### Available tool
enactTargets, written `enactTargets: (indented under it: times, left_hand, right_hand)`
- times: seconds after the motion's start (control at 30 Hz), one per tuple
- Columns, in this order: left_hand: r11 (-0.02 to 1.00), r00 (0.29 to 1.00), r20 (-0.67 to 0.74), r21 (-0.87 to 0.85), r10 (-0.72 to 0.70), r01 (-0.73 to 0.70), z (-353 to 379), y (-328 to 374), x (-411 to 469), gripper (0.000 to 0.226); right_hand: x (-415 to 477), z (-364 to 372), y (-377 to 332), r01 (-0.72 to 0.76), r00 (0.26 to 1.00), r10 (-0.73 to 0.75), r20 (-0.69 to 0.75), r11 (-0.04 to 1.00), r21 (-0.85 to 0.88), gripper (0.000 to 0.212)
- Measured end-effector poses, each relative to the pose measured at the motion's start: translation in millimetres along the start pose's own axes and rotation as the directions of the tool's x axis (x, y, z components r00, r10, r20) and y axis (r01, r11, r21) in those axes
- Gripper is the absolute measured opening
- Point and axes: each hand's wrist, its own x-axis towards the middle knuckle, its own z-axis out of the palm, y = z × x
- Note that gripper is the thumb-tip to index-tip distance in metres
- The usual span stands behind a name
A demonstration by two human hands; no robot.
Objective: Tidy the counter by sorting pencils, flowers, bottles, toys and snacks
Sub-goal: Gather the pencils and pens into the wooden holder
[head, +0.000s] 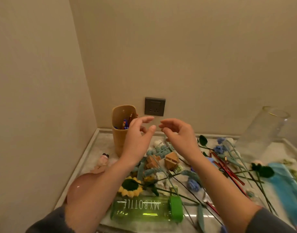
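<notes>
so far: early, by my judgement; only a few pencils are sorted, the rest lies loose on the tabletop (101,144).
green bottle (146,208): nearest, on its side, cap on, not put away.
pink bottle (83,187): to its left, also lying down.
flowers (130,186): knitted stems tangled across the middle, none in a container.
red pencils (228,170): loose among the stems at the right.
wooden toys (171,159): mid-heap, unsorted.
blue packet (285,182): right edge, blurred; perhaps a snack.
left hand (137,140): raised over the heap, grip released, holding nothing.
right hand (178,133): beside it, grip released, fingers loosely bent.
pencil cup (120,142): back left, upright, with several pencils inside.
glass vase (263,132): back right, upright, looks empty; a likely home for the flowers.
</notes>
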Motion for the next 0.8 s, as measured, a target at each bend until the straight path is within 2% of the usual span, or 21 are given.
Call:
enactTargets:
  times: [0.2,0.4,0.5,0.6,0.8]
  left_hand:
    - [0.970,0.979,0.147,-0.181,-0.138,0.164,64.3,18.9,-49.9,0.020]
    - [0.944,0.945,0.234,-0.184,-0.227,0.273,120.3,27.8,-101.6,0.021]
    - [0.924,0.922,0.229,-0.148,-0.313,0.351,144.7,27.1,-128.9,0.020]
    - [0.912,0.904,0.226,-0.112,-0.364,0.395,167.4,23.4,-156.0,0.021]
    - [0.938,0.910,0.234,0.022,-0.342,0.347,204.4,18.7,-202.4,0.026]
  right_hand:
    - [-58.7,-65.2,31.0,-0.130,0.992,0.129,-0.008,0.992,-0.012,0.024]
    - [-106.2,-123.3,70.1,-0.255,0.966,0.256,0.040,0.966,-0.033,0.026]
    - [-125.1,-143.7,86.9,-0.281,0.955,0.287,0.070,0.956,-0.079,0.026]
    - [-141.2,-157.4,101.6,-0.263,0.951,0.281,0.126,0.955,-0.139,0.027]
    - [-169.4,-177.9,119.3,-0.122,0.957,0.199,0.212,0.937,-0.326,0.026]
